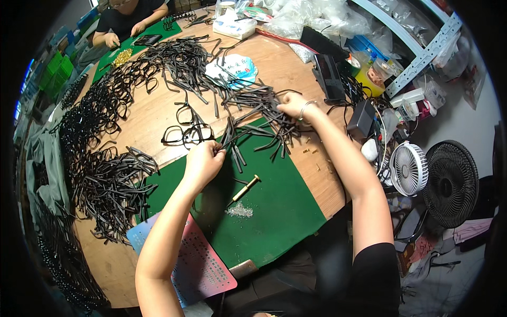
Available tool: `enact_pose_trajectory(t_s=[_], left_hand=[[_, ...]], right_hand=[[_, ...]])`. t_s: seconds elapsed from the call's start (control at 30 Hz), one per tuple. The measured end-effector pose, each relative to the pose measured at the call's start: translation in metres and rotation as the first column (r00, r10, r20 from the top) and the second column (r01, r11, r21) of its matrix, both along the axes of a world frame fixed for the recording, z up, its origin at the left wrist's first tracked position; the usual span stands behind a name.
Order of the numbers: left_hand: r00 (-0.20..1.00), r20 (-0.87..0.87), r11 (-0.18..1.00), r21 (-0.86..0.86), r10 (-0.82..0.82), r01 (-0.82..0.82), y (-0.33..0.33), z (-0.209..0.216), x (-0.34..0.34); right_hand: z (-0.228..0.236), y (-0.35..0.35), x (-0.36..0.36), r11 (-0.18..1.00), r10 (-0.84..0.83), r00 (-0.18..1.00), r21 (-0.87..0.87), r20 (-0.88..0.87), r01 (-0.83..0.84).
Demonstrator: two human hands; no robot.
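My left hand (205,164) is closed in a pinch at the far edge of the green mat (285,206). Dark slim pieces show at its fingertips, but what it grips is not clear. Just beyond it lie black eyeglass frames (187,134). My right hand (293,105) reaches farther out, fingers closed on black eyeglass temples at the right end of a long heap of temples (259,100). Loose temples spill onto the mat. A screwdriver with a brass-coloured handle (246,189) lies on the mat, beside a small pile of tiny clear or silvery parts (240,210).
Black eyeglass frames (100,111) are heaped along the left. A pink-and-blue printed sheet (206,264) lies under my left forearm. Two fans, one white (409,168), stand at right below a metal shelf post (425,53). Across the table a person (129,21) works.
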State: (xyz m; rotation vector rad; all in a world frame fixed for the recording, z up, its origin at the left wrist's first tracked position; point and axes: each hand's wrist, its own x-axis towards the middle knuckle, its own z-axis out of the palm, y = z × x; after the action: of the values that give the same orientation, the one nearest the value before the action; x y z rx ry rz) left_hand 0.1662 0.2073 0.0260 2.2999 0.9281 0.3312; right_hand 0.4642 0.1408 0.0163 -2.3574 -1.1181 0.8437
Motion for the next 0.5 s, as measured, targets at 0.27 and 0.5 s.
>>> enact_pose_trajectory(t_s=[0.27,0.5], left_hand=[[0.999,-0.026,0.999,-0.018,0.034,-0.034,-0.018,0.012,-0.03],[0.989,0.079,0.986,-0.125,0.123,-0.113,-0.047,0.027,-0.065]], right_hand=[[0.034,-0.015,-0.11,0.964,0.264,0.964,0.022,-0.005,-0.264],[0.032,-0.05,-0.131,0.942,0.256,0.943,0.166,0.214,-0.293]])
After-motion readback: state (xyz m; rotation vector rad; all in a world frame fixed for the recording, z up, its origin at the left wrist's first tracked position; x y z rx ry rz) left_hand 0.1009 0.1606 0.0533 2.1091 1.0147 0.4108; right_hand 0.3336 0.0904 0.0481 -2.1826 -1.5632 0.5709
